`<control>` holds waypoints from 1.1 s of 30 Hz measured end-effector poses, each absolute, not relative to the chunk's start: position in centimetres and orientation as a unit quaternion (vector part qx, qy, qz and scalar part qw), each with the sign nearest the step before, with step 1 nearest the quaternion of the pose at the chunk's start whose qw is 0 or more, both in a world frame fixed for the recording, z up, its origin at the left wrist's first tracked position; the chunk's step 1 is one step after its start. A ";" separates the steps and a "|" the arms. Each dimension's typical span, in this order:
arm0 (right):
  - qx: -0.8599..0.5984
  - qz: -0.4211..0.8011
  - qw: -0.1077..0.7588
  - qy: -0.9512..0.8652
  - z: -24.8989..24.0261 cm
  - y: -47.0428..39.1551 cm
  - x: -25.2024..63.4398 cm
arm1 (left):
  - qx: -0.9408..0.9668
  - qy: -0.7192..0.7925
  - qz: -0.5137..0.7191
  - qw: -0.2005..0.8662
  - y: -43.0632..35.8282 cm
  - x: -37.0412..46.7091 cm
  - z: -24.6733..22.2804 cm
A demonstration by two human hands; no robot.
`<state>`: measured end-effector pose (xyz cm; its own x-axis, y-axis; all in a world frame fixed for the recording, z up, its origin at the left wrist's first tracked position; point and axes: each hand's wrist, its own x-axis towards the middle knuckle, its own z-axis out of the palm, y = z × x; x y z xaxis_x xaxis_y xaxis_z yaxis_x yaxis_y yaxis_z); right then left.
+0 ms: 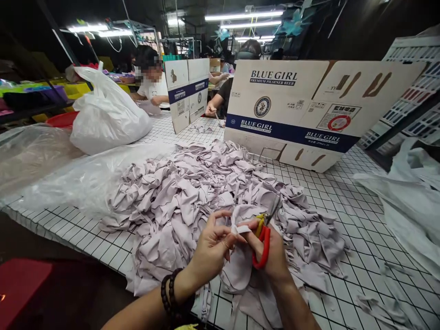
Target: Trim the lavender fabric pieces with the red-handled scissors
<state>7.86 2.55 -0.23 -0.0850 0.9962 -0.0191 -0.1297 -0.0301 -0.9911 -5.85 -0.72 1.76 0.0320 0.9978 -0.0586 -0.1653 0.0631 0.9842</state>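
L fingers (222,232) pinched the cloth (243,228) shut; R fingers (253,240) pinched it too, w/ scissors (266,243) gripped. A twist could've nicked the pile (192,192), blades being so near.

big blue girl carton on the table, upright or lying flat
Upright: the Blue Girl carton stands on its lower edge on the grid-patterned tabletop, its printed panels facing the camera.
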 end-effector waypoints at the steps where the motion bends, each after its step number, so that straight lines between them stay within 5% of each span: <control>1: -0.454 0.564 0.496 -0.479 -0.4 2.6 7.8 | 0.441 0.448 0.518 0.580 -0.6 -5.9 1.6; 7: -0.493 0.548 0.440 -0.512 -0.1 1.4 10.6 | 0.406 0.366 0.504 0.668 0.2 -5.5 0.1; 14: -0.602 0.264 0.178 -0.732 3.8 -1.9 13.8 | 0.581 0.430 0.493 0.484 0.4 -5.5 0.7; 33: -0.593 0.132 0.173 -0.775 3.6 -2.3 12.6 | 0.583 0.450 0.460 0.496 0.0 -5.5 1.5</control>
